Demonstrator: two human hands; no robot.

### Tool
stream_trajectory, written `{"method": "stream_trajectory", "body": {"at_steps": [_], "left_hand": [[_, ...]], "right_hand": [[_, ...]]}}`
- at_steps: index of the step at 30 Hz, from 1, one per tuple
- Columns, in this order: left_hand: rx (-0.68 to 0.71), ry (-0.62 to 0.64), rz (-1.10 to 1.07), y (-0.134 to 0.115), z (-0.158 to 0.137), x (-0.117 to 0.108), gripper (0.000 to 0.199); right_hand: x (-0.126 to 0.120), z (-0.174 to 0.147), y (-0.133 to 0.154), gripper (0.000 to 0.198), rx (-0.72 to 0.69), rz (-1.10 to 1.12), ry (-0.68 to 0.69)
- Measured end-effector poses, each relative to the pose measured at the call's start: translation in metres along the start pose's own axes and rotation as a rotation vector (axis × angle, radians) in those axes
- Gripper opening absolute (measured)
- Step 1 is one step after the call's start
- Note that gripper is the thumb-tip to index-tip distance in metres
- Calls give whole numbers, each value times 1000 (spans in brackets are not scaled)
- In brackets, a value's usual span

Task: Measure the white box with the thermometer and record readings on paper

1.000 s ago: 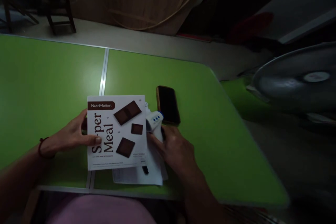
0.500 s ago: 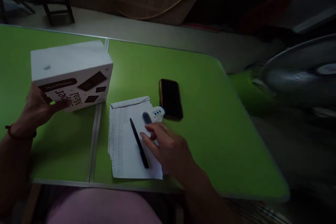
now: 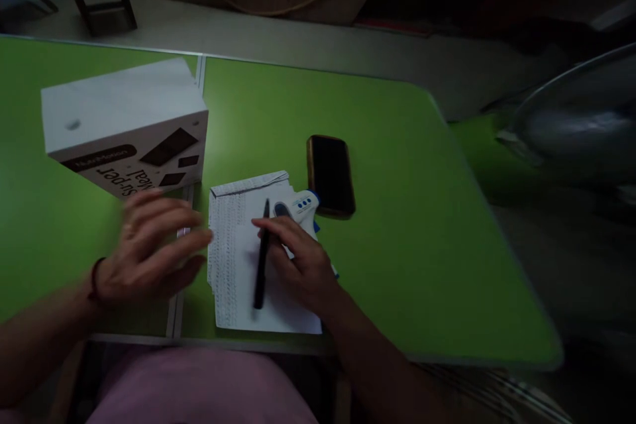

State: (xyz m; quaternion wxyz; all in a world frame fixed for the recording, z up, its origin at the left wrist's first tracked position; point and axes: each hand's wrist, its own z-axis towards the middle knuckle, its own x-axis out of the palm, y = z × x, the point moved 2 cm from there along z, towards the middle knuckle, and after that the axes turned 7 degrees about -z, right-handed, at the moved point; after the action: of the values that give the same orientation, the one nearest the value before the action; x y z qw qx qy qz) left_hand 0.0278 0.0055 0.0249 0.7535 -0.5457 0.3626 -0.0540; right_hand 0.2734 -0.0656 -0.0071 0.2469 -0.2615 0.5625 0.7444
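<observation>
My right hand (image 3: 301, 262) pinches a black pen (image 3: 261, 271) near its middle, over a stack of paper sheets (image 3: 233, 265) with rows of small handwriting down the left side. Under and beyond that hand lies a white and blue handheld thermometer (image 3: 304, 204), partly covered by my fingers. My left hand (image 3: 159, 245), slightly blurred, is open with the fingers stretched toward the papers and holds nothing. Just behind it stands a white meal box (image 3: 124, 106) with brown pictures on its front; its lower edge is partly hidden by my fingers.
A dark phone in a brown case (image 3: 331, 175) lies right of the papers on the green table (image 3: 407, 245). A metal seam (image 3: 199, 73) crosses the table. At the far right is a large round shiny object (image 3: 591, 119), and a dark chair (image 3: 102, 0) stands beyond the table.
My left hand has let go of the box and moved right, toward the papers. My right hand has picked up the pen from the paper.
</observation>
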Motion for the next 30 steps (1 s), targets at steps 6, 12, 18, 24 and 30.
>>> {"method": "stream_trajectory", "body": {"at_steps": [6, 12, 18, 24, 30], "left_hand": [[389, 365, 348, 0, -2, 43, 53], [435, 397, 433, 10, -8, 51, 51], [424, 399, 467, 8, -7, 53, 48], [405, 404, 469, 6, -7, 52, 48], [382, 420, 476, 6, -7, 51, 50]], "right_hand": [[14, -8, -8, 16, 101, 449, -147], [12, -7, -7, 26, 159, 330, -160], [24, -4, -12, 9, 313, 147, -213], [24, 0, -6, 8, 231, 46, -226], [22, -2, -5, 10, 154, 22, -225]]}}
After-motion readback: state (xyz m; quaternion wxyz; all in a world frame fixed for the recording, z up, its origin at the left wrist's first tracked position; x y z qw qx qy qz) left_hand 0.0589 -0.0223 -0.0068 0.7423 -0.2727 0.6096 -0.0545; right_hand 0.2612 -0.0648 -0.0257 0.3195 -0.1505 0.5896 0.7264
